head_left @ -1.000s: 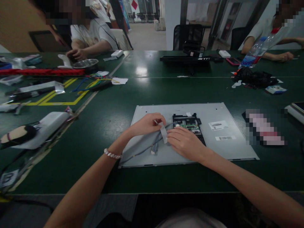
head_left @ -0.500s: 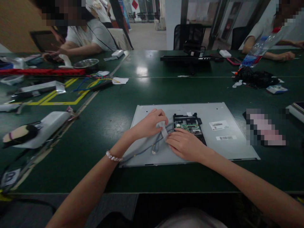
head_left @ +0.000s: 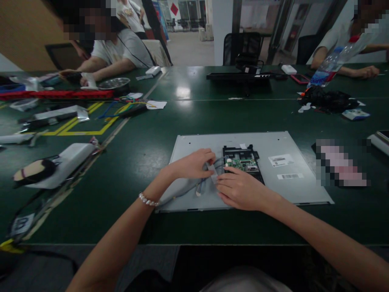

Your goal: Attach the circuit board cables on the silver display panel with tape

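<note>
A grey metal panel (head_left: 285, 144) lies flat on the green table, with a small green circuit board (head_left: 244, 163) in a black frame near its middle. Grey and blue cables (head_left: 190, 188) run from the board toward the panel's near left corner. My left hand (head_left: 191, 164) is closed, pinching a short white strip of tape (head_left: 212, 172) over the cables. My right hand (head_left: 240, 188) lies on the panel just right of the strip, fingers together and pressing down beside the board.
Two other people sit at the far side, one far left, one far right. Tools, coloured wires (head_left: 117, 109) and a red bar (head_left: 57, 94) crowd the left. A black tray (head_left: 240, 76), a water bottle (head_left: 331, 65) and black cables (head_left: 326, 99) lie at the back.
My left hand has lowered the white strip onto the cables and moved closer to my right hand. The person at the far left has shifted their arms.
</note>
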The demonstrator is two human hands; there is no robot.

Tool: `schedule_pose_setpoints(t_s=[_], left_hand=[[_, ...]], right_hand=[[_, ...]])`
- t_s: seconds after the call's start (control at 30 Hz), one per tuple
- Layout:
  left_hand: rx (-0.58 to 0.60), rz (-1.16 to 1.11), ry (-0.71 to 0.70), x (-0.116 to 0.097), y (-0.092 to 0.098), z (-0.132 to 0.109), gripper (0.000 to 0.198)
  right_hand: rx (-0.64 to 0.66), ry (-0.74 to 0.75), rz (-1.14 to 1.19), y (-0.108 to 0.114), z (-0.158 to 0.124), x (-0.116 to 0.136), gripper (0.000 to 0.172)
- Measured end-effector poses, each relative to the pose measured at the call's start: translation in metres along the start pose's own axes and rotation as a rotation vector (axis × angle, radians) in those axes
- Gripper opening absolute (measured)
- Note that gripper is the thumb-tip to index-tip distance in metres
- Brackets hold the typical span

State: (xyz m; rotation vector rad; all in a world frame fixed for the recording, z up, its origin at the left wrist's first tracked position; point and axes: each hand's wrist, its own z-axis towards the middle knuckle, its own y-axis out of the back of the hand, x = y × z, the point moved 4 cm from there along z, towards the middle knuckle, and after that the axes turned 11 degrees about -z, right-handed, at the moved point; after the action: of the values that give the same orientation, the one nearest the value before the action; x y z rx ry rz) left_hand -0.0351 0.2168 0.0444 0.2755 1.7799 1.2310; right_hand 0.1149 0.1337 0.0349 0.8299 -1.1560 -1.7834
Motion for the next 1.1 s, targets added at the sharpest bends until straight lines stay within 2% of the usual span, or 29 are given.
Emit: schedule_pose_setpoints(t_s=[0.1, 0.17, 0.27, 0.37, 0.43, 0.5, 0.63, 0.77, 0.93, 1.0, 1.1], left_hand=[[-0.021, -0.010, 0.015, 0.003, -0.001, 0.000, 0.023], [-0.030, -0.012, 0.020, 0.003, -0.002, 0.000, 0.025], [-0.035, -0.007, 0.026, 0.002, -0.002, 0.000, 0.029], [-0.054, 0.013, 0.030, 0.000, 0.000, -0.001, 0.031], [-0.057, 0.026, 0.037, -0.002, 0.000, -0.002, 0.032], [-0.052, 0.043, 0.047, -0.003, 0.000, -0.002, 0.034], [-0.038, 0.112, 0.069, -0.008, 0.000, -0.002, 0.041], [-0.066, 0.195, 0.085, -0.026, 0.006, -0.008, 0.043], [-0.197, 0.208, 0.114, -0.059, 0.012, -0.035, 0.042], [-0.299, 0.199, 0.147, -0.069, 0.005, -0.048, 0.038], [-0.493, 0.172, 0.210, -0.076, -0.018, -0.064, 0.037]], right_hand=[[-0.038, 0.017, 0.035, 0.006, -0.002, -0.004, 0.025], [-0.078, -0.020, 0.047, 0.015, -0.006, -0.017, 0.026], [-0.111, -0.243, 0.031, 0.034, -0.022, -0.056, 0.028], [-0.019, -0.572, -0.065, 0.046, -0.055, -0.100, 0.037], [0.109, -0.689, -0.113, 0.044, -0.083, -0.118, 0.045], [0.193, -0.743, -0.140, 0.038, -0.114, -0.127, 0.050], [0.316, -0.791, -0.174, 0.019, -0.171, -0.129, 0.062], [0.372, -0.761, -0.157, 0.004, -0.200, -0.124, 0.070], [0.364, -0.749, -0.183, 0.001, -0.199, -0.115, 0.064], [0.358, -0.740, -0.183, 0.002, -0.193, -0.111, 0.063], [0.341, -0.728, -0.194, 0.003, -0.183, -0.107, 0.062]])
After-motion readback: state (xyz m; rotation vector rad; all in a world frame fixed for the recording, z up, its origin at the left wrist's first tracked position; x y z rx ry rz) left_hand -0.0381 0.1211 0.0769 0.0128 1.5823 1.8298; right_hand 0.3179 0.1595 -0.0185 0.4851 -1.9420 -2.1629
